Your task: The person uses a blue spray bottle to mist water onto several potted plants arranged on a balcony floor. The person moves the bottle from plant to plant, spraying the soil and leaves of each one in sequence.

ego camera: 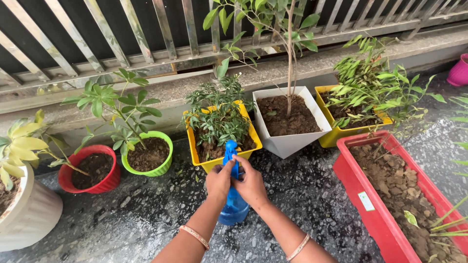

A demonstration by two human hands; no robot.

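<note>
Both hands, the left hand (219,180) and right hand (251,184), clasp the neck of a blue spray bottle (234,204) standing on the wet stone floor (146,214), just in front of the yellow square pot (197,156). Judging by the grip, steadying the bottle's body while working its blue nozzle head (230,147) would keep it upright.

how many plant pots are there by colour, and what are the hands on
Yellow pots: 2
Red pots: 2, round pot and long trough
White pots: 2
Green pot: 1
Pink pot: 1, at the edge
Total: 8 pots
Left hand and right hand both grip 1 blue spray bottle.
</note>
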